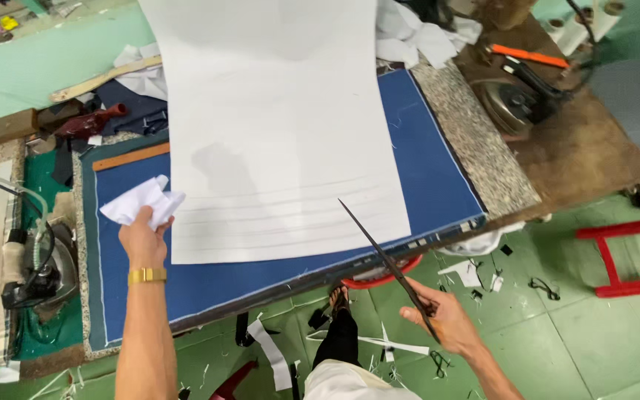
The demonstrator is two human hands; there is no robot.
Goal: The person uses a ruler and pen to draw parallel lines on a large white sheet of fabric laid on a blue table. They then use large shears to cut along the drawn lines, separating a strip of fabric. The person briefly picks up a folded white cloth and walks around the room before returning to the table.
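Beside white cloth [275, 126]: left hand [142, 241], crumpled scraps [144, 201].

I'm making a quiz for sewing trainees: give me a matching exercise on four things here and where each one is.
Things:
1. crumpled white scrap
2. long scissors
3. large white fabric sheet
4. red stool

Places:
a. spread on the blue table pad
b. on the green floor at right
c. in the left hand
d. in the right hand

Pairs: 1-c, 2-d, 3-a, 4-b

place: likely tailoring workshop | cues: cutting table [438, 178], irons [516, 100], floor scraps [475, 274]
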